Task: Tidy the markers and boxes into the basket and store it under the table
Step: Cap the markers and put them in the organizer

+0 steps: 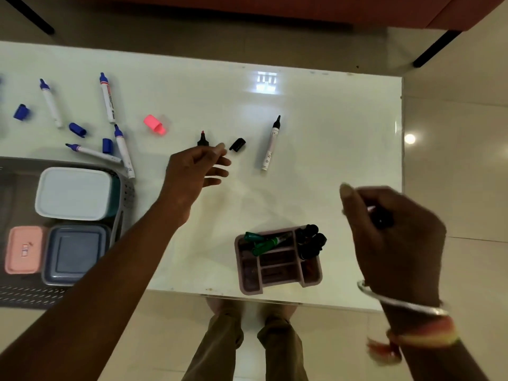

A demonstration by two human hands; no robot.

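Observation:
My left hand (196, 171) hovers over the white table (330, 111) with fingers apart, close to a loose black cap (237, 144). A marker with a reddish tip (203, 138) pokes out from behind it; its body is hidden. My right hand (390, 237) is closed around a small dark marker (381, 219) above the table's right edge. An uncapped black marker (270, 144) lies beyond. Several uncapped blue markers (107, 99) and blue caps (77, 129) are scattered at the left, with a pink cap (155, 124). The grey basket (127, 193) holds a white-lidded box (74, 192), a pink box (23, 250) and a grey-blue box (74, 254).
A pink divided organiser (312, 279) near the front edge holds green markers (264, 242) and black markers (312, 240). My feet and legs (247, 339) show below the table's front edge. Black furniture legs (437, 48) stand on the floor beyond the table.

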